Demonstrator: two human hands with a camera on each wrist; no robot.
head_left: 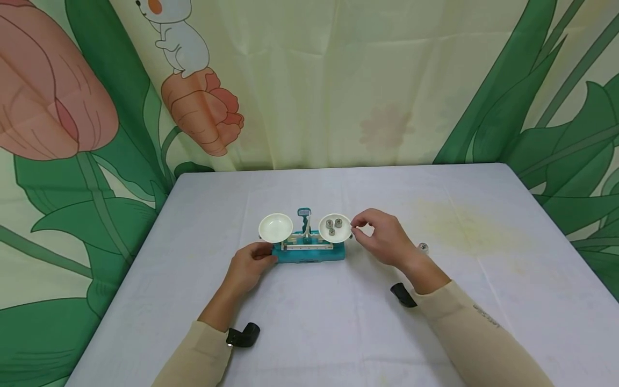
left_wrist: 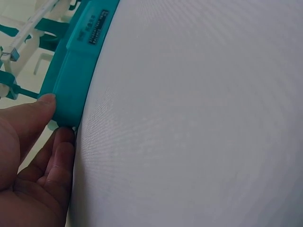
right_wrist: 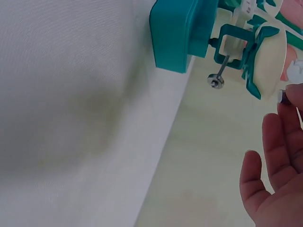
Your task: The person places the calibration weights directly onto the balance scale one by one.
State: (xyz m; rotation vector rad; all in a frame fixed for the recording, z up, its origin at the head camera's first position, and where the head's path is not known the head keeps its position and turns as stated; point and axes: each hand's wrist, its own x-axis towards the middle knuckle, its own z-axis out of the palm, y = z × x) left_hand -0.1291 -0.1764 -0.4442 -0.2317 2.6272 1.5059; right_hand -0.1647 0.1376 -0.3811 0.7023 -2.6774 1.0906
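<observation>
A teal balance scale (head_left: 308,255) stands on the table, with a white left pan (head_left: 275,228) that holds nothing. Several small metal weights (head_left: 338,222) sit in its white right pan (head_left: 342,234). At the base's left end, my left hand (head_left: 249,266) grips the corner; the left wrist view shows the thumb on top and curled fingers against the end. Beside the right pan's outer edge, my right hand (head_left: 385,236) pinches a small metal weight (right_wrist: 283,97) between thumb and forefinger, the other fingers spread loosely. A metal adjusting nut (right_wrist: 216,81) sticks out from the beam's right end.
Another metal weight (head_left: 423,247) lies on the white tablecloth (head_left: 483,236), just behind my right wrist. A printed curtain (head_left: 338,80) hangs along the table's far edge. Black wrist devices (head_left: 243,335) are on both arms.
</observation>
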